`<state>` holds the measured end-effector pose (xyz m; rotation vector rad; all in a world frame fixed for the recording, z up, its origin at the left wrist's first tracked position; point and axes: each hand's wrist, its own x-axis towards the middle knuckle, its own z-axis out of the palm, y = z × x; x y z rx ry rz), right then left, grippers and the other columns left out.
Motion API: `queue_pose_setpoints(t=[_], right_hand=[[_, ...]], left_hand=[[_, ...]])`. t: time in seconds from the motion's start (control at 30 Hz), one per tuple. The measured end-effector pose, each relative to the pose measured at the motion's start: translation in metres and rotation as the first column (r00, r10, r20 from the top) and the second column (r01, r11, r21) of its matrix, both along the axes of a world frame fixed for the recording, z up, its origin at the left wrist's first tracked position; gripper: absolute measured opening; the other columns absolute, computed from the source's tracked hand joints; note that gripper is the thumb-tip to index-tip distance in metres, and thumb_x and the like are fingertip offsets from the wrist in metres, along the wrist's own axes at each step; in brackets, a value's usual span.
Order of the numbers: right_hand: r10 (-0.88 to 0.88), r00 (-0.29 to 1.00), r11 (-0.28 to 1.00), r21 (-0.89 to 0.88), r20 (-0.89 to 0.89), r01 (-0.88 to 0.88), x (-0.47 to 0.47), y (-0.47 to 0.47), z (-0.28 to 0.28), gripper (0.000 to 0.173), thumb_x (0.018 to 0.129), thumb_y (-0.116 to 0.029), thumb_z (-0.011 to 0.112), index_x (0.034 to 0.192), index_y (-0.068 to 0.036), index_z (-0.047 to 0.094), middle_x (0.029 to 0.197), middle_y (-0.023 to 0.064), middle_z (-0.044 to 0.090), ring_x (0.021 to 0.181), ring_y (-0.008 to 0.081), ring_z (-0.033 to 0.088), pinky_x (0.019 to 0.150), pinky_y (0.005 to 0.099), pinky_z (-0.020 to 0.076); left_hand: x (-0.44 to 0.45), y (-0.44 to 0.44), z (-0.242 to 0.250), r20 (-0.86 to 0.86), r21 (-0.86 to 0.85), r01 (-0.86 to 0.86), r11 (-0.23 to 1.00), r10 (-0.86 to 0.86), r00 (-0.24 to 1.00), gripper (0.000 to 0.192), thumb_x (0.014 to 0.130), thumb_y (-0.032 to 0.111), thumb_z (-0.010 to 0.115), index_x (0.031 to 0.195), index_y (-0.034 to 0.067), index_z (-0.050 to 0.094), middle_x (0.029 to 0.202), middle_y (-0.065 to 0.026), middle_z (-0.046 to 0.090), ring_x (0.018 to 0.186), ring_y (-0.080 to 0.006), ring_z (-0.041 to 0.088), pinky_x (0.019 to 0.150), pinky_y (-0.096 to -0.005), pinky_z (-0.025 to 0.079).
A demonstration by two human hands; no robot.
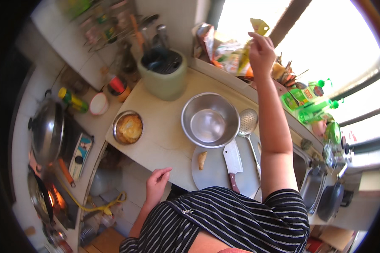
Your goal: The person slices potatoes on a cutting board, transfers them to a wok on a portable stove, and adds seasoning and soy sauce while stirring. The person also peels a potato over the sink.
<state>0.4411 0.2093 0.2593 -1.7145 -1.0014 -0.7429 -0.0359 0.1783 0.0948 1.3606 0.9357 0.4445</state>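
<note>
My right hand [262,52] is raised by the window sill, gripping a yellow plastic packet [259,26] with a hole in its top. Low beside the counter's front edge, my left hand [157,183] has loosely bent fingers and holds nothing visible. In front of me stands an empty stainless steel basin [209,121]. A cleaver [233,159] and a tan piece of root, perhaps ginger [202,160], lie on a round grey cutting board [210,177]. A steel skimmer [249,121] rests beside the basin. Fried egg [130,128] fills a small steel bowl [114,134].
A flame [55,197] burns on the stove at left, beside a pan [38,196] and a lidded wok [47,132]. A green utensil holder [163,82] stands at the back. Packets and green bottles [304,96] line the sill; a sink [312,189] is at right.
</note>
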Motion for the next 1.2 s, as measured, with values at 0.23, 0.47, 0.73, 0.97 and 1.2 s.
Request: queue_pose_setpoints(t=[0.23,0.47,0.73,0.97,1.2], right_hand=[[0.651,0.756,0.744,-0.134,-0.075,-0.654,-0.160,-0.072,0.066,0.021,0.089,0.006,0.060,0.107,0.002,0.070,0.094,0.0050,0.064,0.074,0.0093,0.056,0.066,0.0217,0.0441],[0.841,-0.029,0.014,0.075,-0.540,-0.997,-0.278,-0.060,0.016,0.015,0.083,0.011,0.062,0.093,0.002,0.069,0.098,0.0144,0.068,0.088,0.0210,0.063,0.080,0.0298,0.0480],[0.720,-0.428,-0.438,0.121,-0.546,-0.891,-0.425,-0.028,-0.001,0.014,0.086,0.012,0.062,0.093,0.002,0.068,0.099,0.0110,0.065,0.091,0.0198,0.062,0.081,0.0295,0.0478],[0.510,-0.380,-0.253,0.287,-0.771,-0.924,-0.584,-0.057,-0.003,0.044,0.107,-0.037,0.036,0.109,-0.001,0.062,0.097,0.0088,0.065,0.076,0.0114,0.061,0.064,0.0237,0.0507],[0.727,-0.100,-0.198,-0.068,-0.680,-0.978,-0.751,-0.077,0.001,0.036,0.101,-0.026,0.057,0.077,0.000,0.059,0.054,0.0065,0.054,0.047,0.0125,0.051,0.047,0.0298,0.0427]], left_hand=[[0.030,-0.006,0.033,0.443,-0.672,0.214,0.709,0.153,0.883,0.046,0.101,0.040,0.051,0.132,0.006,0.057,0.117,-0.0068,0.064,0.100,-0.0167,0.062,0.091,-0.0379,0.054],[-0.043,-0.047,-0.022,0.769,-0.512,0.828,0.228,0.550,0.324,0.072,0.098,0.058,0.043,0.147,0.006,0.037,0.141,-0.0203,0.050,0.126,-0.0420,0.051,0.095,-0.0532,0.052],[-0.184,-0.105,0.029,0.654,-0.552,0.780,0.295,0.734,0.185,0.061,0.102,0.040,0.045,0.152,0.010,0.028,0.147,-0.0261,0.038,0.109,-0.0420,0.062,0.076,-0.0433,0.062],[-0.332,-0.136,0.022,0.817,-0.552,-0.109,0.826,0.563,0.128,0.060,0.095,0.028,0.062,0.145,0.005,0.037,0.136,-0.0129,0.055,0.117,-0.0277,0.061,0.098,-0.0459,0.051],[-0.455,-0.167,0.022,0.814,-0.457,-0.622,0.636,0.580,-0.006,0.067,0.092,0.019,0.066,0.148,0.013,0.031,0.145,-0.0070,0.047,0.131,-0.0263,0.050,0.105,-0.0447,0.044]])
